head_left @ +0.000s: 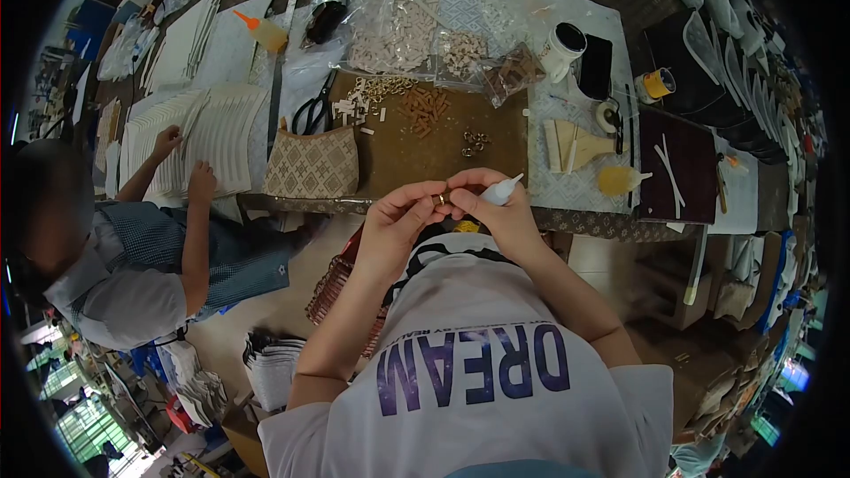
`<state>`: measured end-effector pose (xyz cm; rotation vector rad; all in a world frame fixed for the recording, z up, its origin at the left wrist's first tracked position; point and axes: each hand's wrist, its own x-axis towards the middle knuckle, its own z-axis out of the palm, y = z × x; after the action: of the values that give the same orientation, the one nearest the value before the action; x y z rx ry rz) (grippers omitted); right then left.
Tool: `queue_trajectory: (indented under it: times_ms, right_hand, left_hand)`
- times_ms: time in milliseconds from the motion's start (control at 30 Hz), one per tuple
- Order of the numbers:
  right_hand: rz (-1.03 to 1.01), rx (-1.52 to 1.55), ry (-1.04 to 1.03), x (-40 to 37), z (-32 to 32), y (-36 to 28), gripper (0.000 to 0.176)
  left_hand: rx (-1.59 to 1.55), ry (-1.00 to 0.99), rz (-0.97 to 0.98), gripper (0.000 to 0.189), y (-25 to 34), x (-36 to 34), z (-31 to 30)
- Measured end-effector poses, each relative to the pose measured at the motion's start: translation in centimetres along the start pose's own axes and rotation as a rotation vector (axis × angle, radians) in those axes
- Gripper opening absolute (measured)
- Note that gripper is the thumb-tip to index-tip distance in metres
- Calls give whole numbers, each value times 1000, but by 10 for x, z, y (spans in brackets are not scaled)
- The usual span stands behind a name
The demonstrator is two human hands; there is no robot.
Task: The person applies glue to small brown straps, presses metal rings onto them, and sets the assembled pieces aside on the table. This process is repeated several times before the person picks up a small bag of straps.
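Note:
My left hand (403,215) pinches a small brown strip with a gold-coloured metal ring (440,200) at the table's front edge. The fingertips of my right hand (505,223) meet it from the other side. A small white glue bottle (498,192) is also held in my right hand, its pointed nozzle tilted up to the right. Just beyond my hands are several loose metal rings (475,142), a heap of short brown strips (423,111) and gold-coloured hardware (383,88). Left of them lies a patterned pouch piece (312,163).
Black scissors (312,113) lie behind the pouch piece. A white mug (563,50), a phone (594,67) and a yellow glue bottle (622,180) are on the right. At left, another person's hands (202,182) touch rows of pale panels (232,128).

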<state>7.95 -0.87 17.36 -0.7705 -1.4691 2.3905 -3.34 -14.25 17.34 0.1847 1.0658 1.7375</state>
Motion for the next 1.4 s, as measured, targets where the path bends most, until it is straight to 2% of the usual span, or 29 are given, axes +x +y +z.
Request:
queue_trajectory:
  times_ms: [233,333,433,533,667,733,833,967,1033,1133,1267,1333,1400]
  right_hand:
    - [-104,-84,-17,0,-1,8,16]
    - [-224,-306,-23,-3,2,1,14]
    - [-224,-466,-16,-3,3,-1,11]
    - [-127,-335,2,-2,4,5,10]
    - [-107,-283,35,1,4,8,9]
    - [-111,-305,35,3,3,10,9]
    - [-47,-155,41,4,8,7,10]
    - [-125,-296,-46,6,3,10,10]
    - [-118,-380,-21,6,5,8,10]
    - [-47,-249,15,8,8,8,8]
    - [-137,-330,-63,12,3,15,21]
    - [-209,-363,-54,12,0,16,30]
    - [-172,-440,-55,10,-6,14,38]
  left_hand:
    - [140,38,50,18,0,-1,-2]
    - [241,86,94,17,1,-3,-2]
    - [314,112,129,16,-2,-4,-1]
    - [193,108,53,17,-1,-3,-3]
    - [61,86,-36,19,2,-1,-7]
    - [112,96,-15,19,3,-1,-7]
    - [161,115,2,19,6,0,-8]
    - [290,148,58,19,2,0,-7]
    - [264,142,79,19,-3,2,-9]
    - [215,141,27,19,4,1,-6]
    - [215,134,7,19,3,2,-17]
    - [134,169,-65,19,8,4,-21]
    - [20,211,-118,19,10,6,-29]
